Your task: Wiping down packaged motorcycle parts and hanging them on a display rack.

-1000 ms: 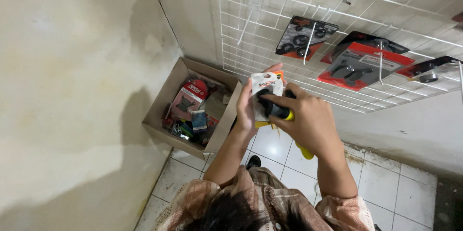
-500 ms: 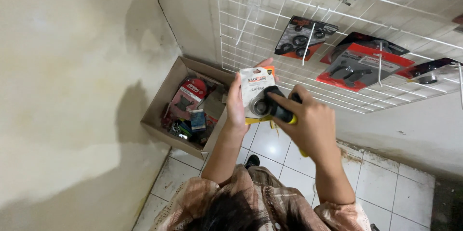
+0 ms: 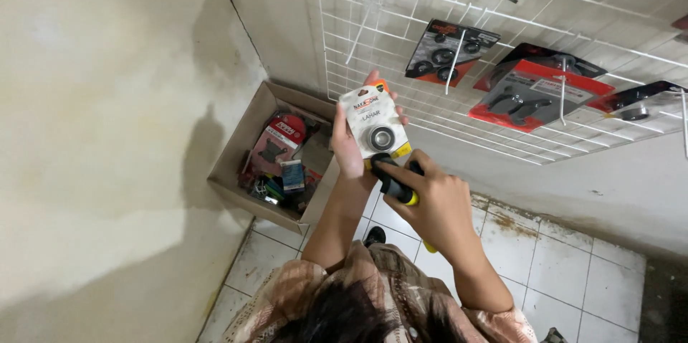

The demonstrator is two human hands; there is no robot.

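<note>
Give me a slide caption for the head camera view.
Left hand lifts a carded bearing pack toward a wire grid; right hand grips a black-yellow tool.

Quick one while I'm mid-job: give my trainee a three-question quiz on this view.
1. True or false: the left hand holds a white carded pack with a round metal bearing.
2. The right hand holds: A) black-and-yellow handled tool, B) red cup, C) nothing?
3. Where is the open brown cardboard box of packaged parts?

Key:
1. True.
2. A.
3. On the white tiled floor, in the corner beneath the white wire grid panel.
</note>
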